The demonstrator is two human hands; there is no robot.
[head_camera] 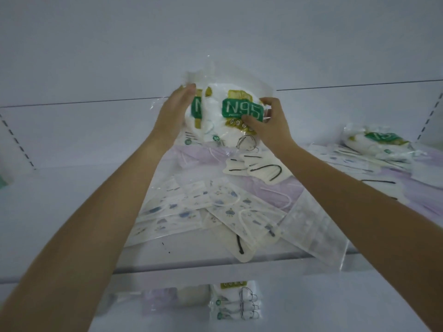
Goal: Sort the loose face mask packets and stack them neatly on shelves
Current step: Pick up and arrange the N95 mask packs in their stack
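White shelving fills the view; entries run from the left edge of the upper shelf [72,212], which lies bare there against the back panel [96,130].

1. Left hand [176,111]: fingers straight and together, palm flat against the left side of the raised bundle. It grips nothing and looks to be squaring the edges.
2. Printed mask packets [191,207]: loose and overlapping at the centre front, lying at odd angles, apparently unsorted.
3. N95 packets [230,109]: at least two, green labels outward, held upright between both hands above the back of the shelf, probably to align them for stacking.
4. N95 stack [236,305]: on the shelf below, near its front edge, labels aligned. Seemingly sorted already.
5. Cream masks [261,168]: black ear loops, lying under the raised bundle on lilac packets [275,188].
6. Right hand [271,128]: thumb on the green label, fingers curled round the bundle's right edge, taking its weight.
7. Clear packet [314,233]: overhangs the front edge and could slip off.
8. Second N95 heap [376,140]: toward the right end, resting on flatter packets.
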